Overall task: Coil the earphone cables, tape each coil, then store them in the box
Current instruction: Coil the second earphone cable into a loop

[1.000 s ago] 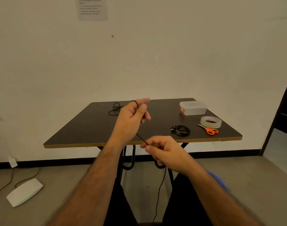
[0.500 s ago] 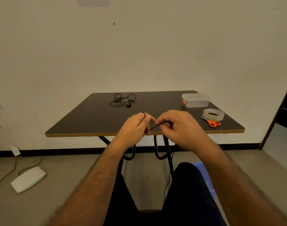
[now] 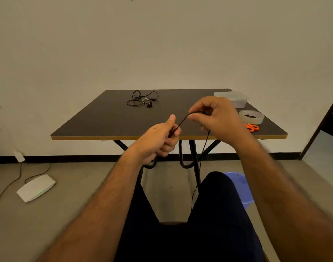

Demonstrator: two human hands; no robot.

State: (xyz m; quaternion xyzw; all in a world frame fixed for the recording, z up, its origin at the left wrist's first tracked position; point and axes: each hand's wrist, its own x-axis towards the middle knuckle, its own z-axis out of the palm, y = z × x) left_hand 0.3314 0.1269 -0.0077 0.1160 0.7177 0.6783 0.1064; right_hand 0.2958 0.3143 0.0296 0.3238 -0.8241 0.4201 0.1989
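A thin black earphone cable [image 3: 182,120] runs between my hands just in front of the table's near edge. My left hand [image 3: 158,138] grips one end of it in curled fingers, thumb up. My right hand [image 3: 215,118] pinches the cable higher up, and the loose rest hangs down past my knee toward the floor. A second, uncoiled black earphone [image 3: 142,100] lies at the back of the dark table [image 3: 105,120]. The clear plastic box [image 3: 235,99] stands at the back right, lid on, with a roll of clear tape [image 3: 251,116] nearer to me.
Orange-handled scissors [image 3: 252,127] lie beside the tape, partly behind my right wrist. A white device [image 3: 36,187] with a green light and its cord sits on the floor at the left. A blue plastic stool [image 3: 241,186] stands by my right leg.
My right hand has moved up and to the right, drawing out a longer stretch of cable away from my left hand. The view has tilted further down.
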